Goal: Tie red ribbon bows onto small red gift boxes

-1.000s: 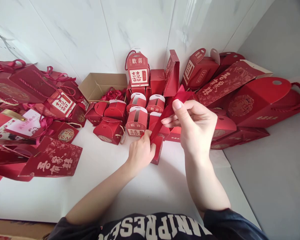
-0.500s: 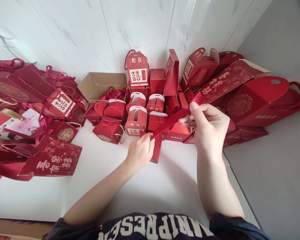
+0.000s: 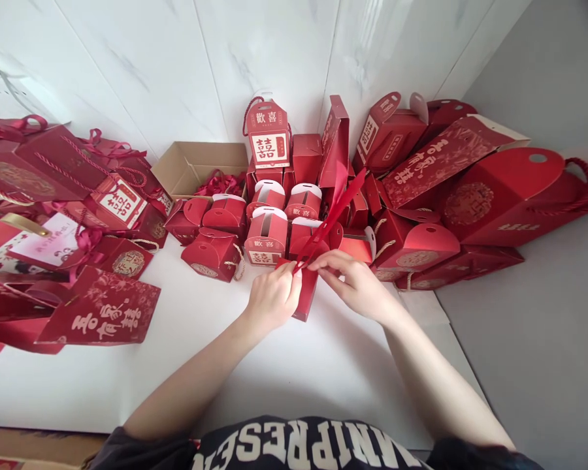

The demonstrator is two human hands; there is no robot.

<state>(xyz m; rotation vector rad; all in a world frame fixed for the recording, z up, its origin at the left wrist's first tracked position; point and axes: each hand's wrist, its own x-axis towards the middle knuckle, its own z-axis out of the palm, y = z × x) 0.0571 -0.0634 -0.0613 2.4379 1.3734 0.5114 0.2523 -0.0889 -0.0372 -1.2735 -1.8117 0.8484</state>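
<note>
A small red gift box (image 3: 306, 301) sits on the white table, partly hidden by my hands. At its top, my left hand (image 3: 273, 295) pinches the base of a red ribbon (image 3: 332, 212). The ribbon's two ends stick up and away, toward the back right. My right hand (image 3: 347, 282) is closed at the same spot from the right, thumb and forefinger together at the ribbon's base beside my left fingertips. Just behind stand several small red boxes with white-lined handle tops, among them a box with a double-happiness label (image 3: 266, 238).
An open cardboard box (image 3: 200, 160) with red ribbons inside stands at the back. Larger red gift boxes (image 3: 485, 196) crowd the right side, and more red boxes and bags (image 3: 110, 307) pile up on the left. A marbled white wall (image 3: 274, 52) closes off the back.
My right hand has come down and left from the stretched ribbon to its base at the box. The ribbon's ends now stand loose. My left hand stays in place.
</note>
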